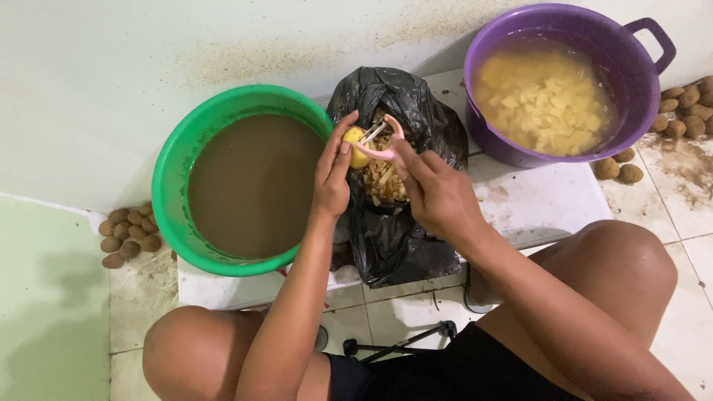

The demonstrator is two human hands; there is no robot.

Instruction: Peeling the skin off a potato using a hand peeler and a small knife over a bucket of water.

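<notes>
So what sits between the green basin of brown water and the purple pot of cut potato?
In the head view, an open black plastic bag of peelings lies between the green basin and purple pot; both hands work above it.

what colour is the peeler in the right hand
Pink, seen in the head view: the peeler in the right hand.

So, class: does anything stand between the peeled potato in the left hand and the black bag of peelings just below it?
Nothing visible does. The left hand holds the potato right over the open black bag, with the right hand working the peeler on it.
</notes>
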